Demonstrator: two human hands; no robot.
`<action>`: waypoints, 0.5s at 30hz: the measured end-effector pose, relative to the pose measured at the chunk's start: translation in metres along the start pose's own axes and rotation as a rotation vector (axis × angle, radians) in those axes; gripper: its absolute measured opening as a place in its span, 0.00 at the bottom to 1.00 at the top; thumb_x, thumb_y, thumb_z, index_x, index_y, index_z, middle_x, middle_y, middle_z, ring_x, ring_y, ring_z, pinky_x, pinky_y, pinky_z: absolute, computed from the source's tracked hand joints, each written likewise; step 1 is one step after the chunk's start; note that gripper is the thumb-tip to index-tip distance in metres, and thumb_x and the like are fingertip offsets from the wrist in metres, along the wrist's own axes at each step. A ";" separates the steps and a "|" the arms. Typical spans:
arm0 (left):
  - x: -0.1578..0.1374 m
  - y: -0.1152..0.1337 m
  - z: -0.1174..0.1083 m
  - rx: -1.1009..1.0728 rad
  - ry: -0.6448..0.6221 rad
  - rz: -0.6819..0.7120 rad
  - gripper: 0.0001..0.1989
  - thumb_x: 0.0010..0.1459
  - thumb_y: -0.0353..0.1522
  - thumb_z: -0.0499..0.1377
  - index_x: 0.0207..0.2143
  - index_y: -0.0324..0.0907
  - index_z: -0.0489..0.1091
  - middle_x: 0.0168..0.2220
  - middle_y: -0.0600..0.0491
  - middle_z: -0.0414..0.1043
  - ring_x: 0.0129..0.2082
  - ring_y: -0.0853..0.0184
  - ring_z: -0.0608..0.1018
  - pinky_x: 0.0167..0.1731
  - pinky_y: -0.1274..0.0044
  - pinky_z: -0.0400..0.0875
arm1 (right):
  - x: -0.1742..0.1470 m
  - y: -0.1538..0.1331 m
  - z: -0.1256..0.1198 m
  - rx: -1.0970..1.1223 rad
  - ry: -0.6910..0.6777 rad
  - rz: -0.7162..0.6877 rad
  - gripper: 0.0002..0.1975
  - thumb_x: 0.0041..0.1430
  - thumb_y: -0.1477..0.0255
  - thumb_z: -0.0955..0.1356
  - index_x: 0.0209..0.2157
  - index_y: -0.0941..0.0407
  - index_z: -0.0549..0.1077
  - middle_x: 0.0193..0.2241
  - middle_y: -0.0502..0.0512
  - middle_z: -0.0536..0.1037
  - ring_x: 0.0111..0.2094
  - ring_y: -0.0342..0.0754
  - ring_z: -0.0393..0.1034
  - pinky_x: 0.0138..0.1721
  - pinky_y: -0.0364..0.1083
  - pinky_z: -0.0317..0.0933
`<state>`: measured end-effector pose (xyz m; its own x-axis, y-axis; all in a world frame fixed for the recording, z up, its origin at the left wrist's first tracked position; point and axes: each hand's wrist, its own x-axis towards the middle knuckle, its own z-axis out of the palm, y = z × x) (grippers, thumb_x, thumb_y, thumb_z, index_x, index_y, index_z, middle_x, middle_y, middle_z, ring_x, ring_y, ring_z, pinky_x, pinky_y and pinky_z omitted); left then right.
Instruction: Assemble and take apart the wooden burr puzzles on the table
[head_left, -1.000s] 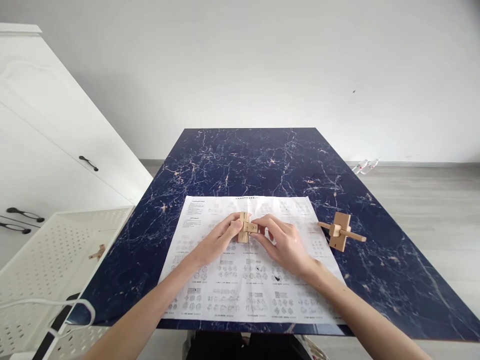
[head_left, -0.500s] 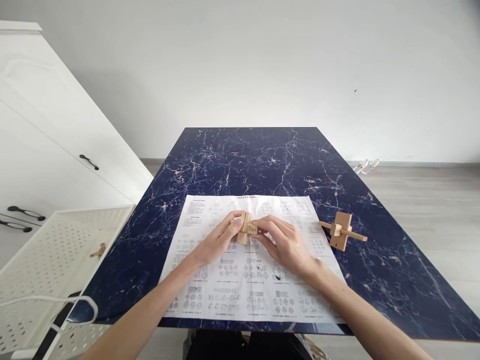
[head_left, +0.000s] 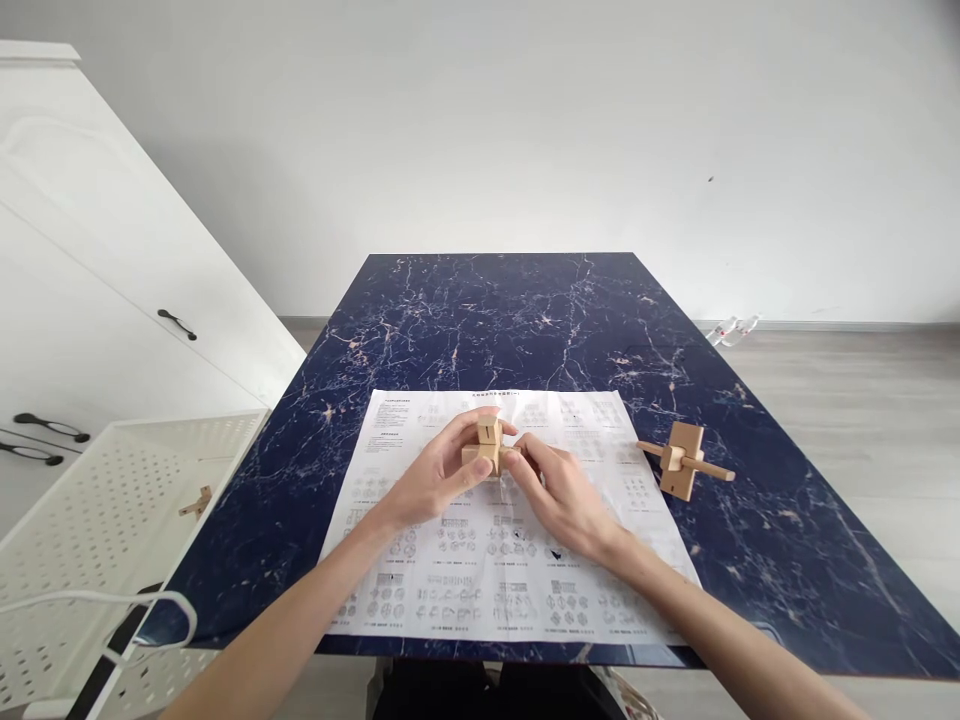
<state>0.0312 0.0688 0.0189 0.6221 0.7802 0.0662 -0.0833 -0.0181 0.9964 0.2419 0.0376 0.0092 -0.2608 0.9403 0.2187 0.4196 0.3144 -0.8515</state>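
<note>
Between my two hands is a light wooden interlocking puzzle [head_left: 489,432] made of crossing blocks, over a printed instruction sheet [head_left: 450,625]. My left hand [head_left: 435,475] is closed round its left side, thumb on the near face and fingers behind. On the right, my right hand [head_left: 559,490] pinches the puzzle's right arm with thumb and fingers. Parts of the blocks are hidden by the fingers. Another wooden puzzle [head_left: 681,460], a flat block crossed by a thin bar, lies at the sheet's right edge, apart from both hands.
The sheet lies on a dark blue marbled table [head_left: 495,320]. Left of the table stands a white perforated bin [head_left: 97,530] with a small wooden piece [head_left: 196,502] inside and a white cable [head_left: 161,597] in front. A white cabinet [head_left: 127,280] rises behind it. Clear bottles [head_left: 733,331] lie on the floor.
The puzzle has been turned in my hands, so a block end now points up. My left fingers moved behind it, and my right thumb came onto its near side.
</note>
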 end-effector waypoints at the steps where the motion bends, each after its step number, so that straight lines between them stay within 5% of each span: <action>1: 0.000 0.000 -0.001 -0.005 -0.007 0.011 0.29 0.71 0.43 0.62 0.71 0.51 0.60 0.70 0.41 0.65 0.66 0.50 0.73 0.64 0.59 0.71 | 0.000 0.000 0.000 0.031 -0.013 0.026 0.22 0.78 0.56 0.58 0.29 0.51 0.60 0.22 0.46 0.67 0.22 0.44 0.59 0.25 0.45 0.54; 9: 0.001 0.001 -0.002 -0.033 -0.012 0.038 0.30 0.69 0.39 0.66 0.70 0.52 0.62 0.71 0.42 0.64 0.65 0.51 0.74 0.61 0.62 0.74 | 0.000 -0.004 0.001 0.188 -0.053 0.154 0.28 0.77 0.49 0.58 0.25 0.51 0.57 0.19 0.45 0.58 0.20 0.43 0.52 0.21 0.44 0.50; 15: 0.001 0.001 -0.002 -0.012 0.029 0.015 0.29 0.71 0.43 0.63 0.70 0.47 0.64 0.68 0.40 0.69 0.67 0.48 0.73 0.61 0.61 0.75 | 0.001 -0.001 -0.004 -0.009 -0.007 -0.073 0.22 0.79 0.56 0.59 0.30 0.52 0.62 0.23 0.47 0.68 0.22 0.44 0.59 0.26 0.45 0.55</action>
<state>0.0305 0.0709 0.0196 0.5980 0.7975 0.0794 -0.1020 -0.0225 0.9945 0.2447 0.0388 0.0122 -0.2972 0.9138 0.2768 0.4069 0.3835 -0.8291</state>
